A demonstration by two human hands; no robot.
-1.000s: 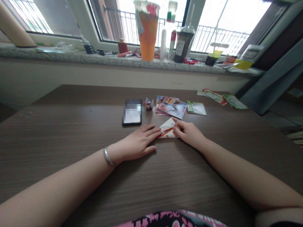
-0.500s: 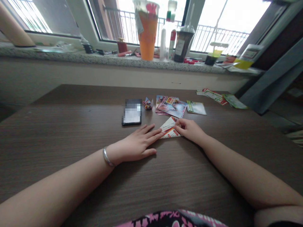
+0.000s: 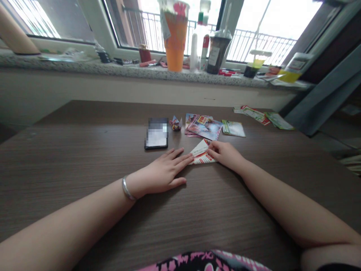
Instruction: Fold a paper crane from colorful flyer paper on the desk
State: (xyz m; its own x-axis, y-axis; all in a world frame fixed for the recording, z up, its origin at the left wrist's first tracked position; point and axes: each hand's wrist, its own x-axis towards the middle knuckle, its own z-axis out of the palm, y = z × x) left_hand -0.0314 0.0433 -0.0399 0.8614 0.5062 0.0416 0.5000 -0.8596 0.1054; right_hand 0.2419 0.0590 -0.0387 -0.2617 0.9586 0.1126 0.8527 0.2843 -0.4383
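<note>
A folded piece of printed paper [image 3: 202,153], white with red marks, lies on the dark wooden table [image 3: 84,158]. My left hand [image 3: 163,172] lies flat with fingers stretched out, its fingertips pressing the paper's left corner. My right hand [image 3: 225,153] has its fingers curled and pinched on the paper's right edge. A silver bangle [image 3: 125,189] circles my left wrist.
A phone [image 3: 156,133] lies just beyond my left hand. A small folded paper figure [image 3: 176,124], a stack of colourful leaflets [image 3: 203,127] and more leaflets [image 3: 233,128] lie behind the paper. Cups and bottles, among them an orange cup [image 3: 175,35], stand on the stone windowsill [image 3: 84,67].
My right hand has slid slightly up along the paper's right edge. My left hand has stayed pressed on the paper.
</note>
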